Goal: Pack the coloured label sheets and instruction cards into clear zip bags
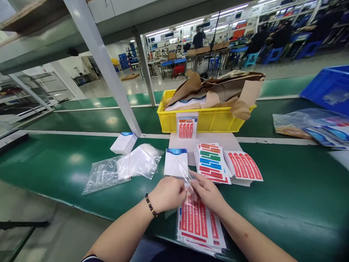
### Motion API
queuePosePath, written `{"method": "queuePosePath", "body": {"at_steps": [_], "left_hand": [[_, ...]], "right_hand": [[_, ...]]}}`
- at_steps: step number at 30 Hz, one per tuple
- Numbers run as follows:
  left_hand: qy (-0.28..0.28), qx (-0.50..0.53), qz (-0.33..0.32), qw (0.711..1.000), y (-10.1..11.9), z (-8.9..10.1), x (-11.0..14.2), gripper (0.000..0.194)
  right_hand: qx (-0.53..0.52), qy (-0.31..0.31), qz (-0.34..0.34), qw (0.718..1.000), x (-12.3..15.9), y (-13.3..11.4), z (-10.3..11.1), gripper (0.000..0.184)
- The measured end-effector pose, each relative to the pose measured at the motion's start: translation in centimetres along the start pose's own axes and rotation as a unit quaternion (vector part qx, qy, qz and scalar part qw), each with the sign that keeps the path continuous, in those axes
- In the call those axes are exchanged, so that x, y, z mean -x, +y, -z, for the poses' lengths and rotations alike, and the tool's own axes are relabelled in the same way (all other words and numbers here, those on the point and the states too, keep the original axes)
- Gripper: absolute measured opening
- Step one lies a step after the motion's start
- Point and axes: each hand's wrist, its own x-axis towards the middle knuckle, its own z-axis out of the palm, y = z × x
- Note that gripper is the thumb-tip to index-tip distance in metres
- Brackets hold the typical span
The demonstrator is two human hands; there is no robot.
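Benchtop point(278, 214), green and long, carries everything at hand. One yellow bin point(212, 125) stands at its far side, heaped with torn brown paper point(226, 89); one blue bin point(327, 89) sits at the far right. One pale board point(230, 141) lies flat in front of the yellow bin.

Two hands work close together at the near edge. The left hand point(169, 193) is curled nearly into a fist, thumb and fingers closed on a clear plastic bag point(186, 174). The right hand point(208, 193) is half open, its fingers extended and its thumb and fingertips touching the same plastic; whether it pinches, I cannot tell. Directly below them lies one pile of red label sheets point(194, 222), its sheets too overlapped to count.

One larger clear pouch point(105, 174) full of clear bags lies to the left. Two label stacks sit right of centre: one multicoloured stack point(210, 163) and, just beside it, one red stack point(244, 165). Two white stacks with blue tops follow, one beyond the pouch point(122, 145), the other in front of the hands point(176, 162). One small pack point(187, 127) stands upright against the yellow bin. One beaded bracelet point(150, 205) circles the left wrist.
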Motion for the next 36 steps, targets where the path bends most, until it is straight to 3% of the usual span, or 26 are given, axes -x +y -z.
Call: {"method": "queuePosePath", "body": {"at_steps": [2, 4, 6, 9, 13, 16, 21, 27, 32, 36], "left_hand": [[0.01, 0.05, 0.01, 0.999, 0.4, -0.6, -0.7, 0.032], [0.019, 0.17, 0.036, 0.985, 0.3, -1.2, -1.6, 0.038], [0.023, 0.309, 0.065, 0.948, -0.2, -2.1, -2.4, 0.041], [0.02, 0.416, 0.082, 0.905, -1.0, -3.3, -3.1, 0.039], [0.054, 0.397, 0.054, 0.915, -1.3, -4.0, -2.7, 0.032], [0.093, 0.345, 0.029, 0.934, -1.2, -3.6, -2.2, 0.027], [0.077, 0.302, -0.006, 0.95, -1.1, -3.0, -1.7, 0.029], [0.073, 0.294, -0.025, 0.953, -1.2, -2.9, -1.6, 0.031], [0.057, 0.306, -0.043, 0.949, -1.3, -2.8, -1.7, 0.026], [0.057, 0.259, -0.053, 0.963, -1.1, -2.7, -1.6, 0.027]], "right_hand": [[0.173, 0.057, 0.093, 0.979, 0.1, 0.2, 0.4, 0.037], [0.303, 0.083, 0.171, 0.934, 0.2, 0.5, 0.5, 0.035], [0.364, 0.073, 0.206, 0.905, 0.2, 0.9, 0.4, 0.038], [0.394, 0.051, 0.205, 0.894, 0.1, 1.5, 0.2, 0.042], [0.363, 0.034, 0.18, 0.914, 0.2, 1.1, 0.2, 0.041], [0.292, 0.024, 0.162, 0.942, 0.3, 0.2, 0.3, 0.027], [0.233, 0.005, 0.146, 0.961, 0.5, -0.7, 0.7, 0.015], [0.253, 0.004, 0.144, 0.957, 0.4, -0.5, 0.5, 0.009], [0.24, -0.005, 0.149, 0.959, 0.4, -0.5, 0.7, 0.018], [0.336, 0.034, 0.178, 0.924, 0.5, -0.3, 0.5, 0.026]]}}
